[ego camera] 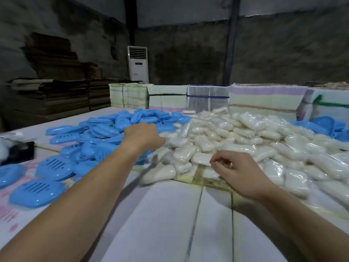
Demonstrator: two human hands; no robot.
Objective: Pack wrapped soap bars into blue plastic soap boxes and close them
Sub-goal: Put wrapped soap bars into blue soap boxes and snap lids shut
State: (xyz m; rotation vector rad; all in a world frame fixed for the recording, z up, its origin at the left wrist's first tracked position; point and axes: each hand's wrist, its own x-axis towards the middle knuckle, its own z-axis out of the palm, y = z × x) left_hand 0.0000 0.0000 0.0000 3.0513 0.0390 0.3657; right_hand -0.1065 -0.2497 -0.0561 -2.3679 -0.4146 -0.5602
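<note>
A heap of blue plastic soap boxes covers the left of the table, with slotted halves lying nearest me. To the right spreads a large pile of wrapped white soap bars. My left hand reaches far forward, to where the blue boxes meet the soap. Its fingers curl down out of sight behind the back of the hand. My right hand rests at the near edge of the soap pile. Its thumb and forefinger pinch the wrapper end of one wrapped soap bar.
More blue boxes lie at the far right. Strapped stacks of flat printed cartons line the table's back edge. A dark object sits at the left edge. Pale table surface lies between my forearms. Cardboard stacks and a white floor air conditioner stand behind.
</note>
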